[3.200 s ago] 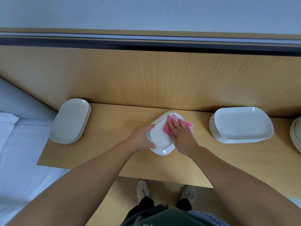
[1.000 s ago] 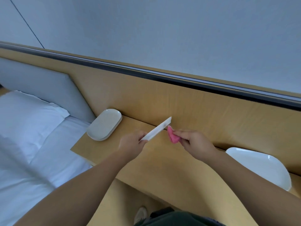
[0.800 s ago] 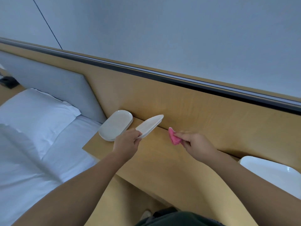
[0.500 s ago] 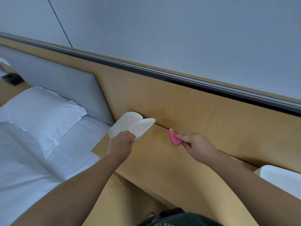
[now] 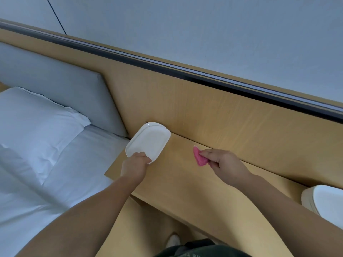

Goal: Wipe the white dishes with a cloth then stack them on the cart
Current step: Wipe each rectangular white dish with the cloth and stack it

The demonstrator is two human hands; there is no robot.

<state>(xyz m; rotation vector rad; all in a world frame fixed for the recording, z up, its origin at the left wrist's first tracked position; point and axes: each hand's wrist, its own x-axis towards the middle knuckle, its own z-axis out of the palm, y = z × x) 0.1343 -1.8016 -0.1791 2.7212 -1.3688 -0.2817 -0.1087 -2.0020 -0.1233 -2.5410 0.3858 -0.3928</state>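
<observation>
Gripping white dish [image 5: 148, 140] rim with left fingers [image 5: 143, 158] over wooden tabletop [image 5: 185, 186]; pinching pink cloth [image 5: 199, 158] with right fingers [image 5: 208, 152]; bed [image 5: 46, 164] left of fingers, grey wall [image 5: 204, 34] beyond.

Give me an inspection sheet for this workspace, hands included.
Surface: wooden shelf against a wooden panel.
Job's things: oval dish at the shelf's left end; pink cloth, bunched; dish stack at the right edge, cut off by the frame.
Clutter: nothing seen.
Hands: left hand grips the dish's near rim; right hand pinches the cloth.
Cables: thin dark line on the wall; cable or seam, cannot tell.
Surroundings: bed with pillow, grey headboard.
</observation>
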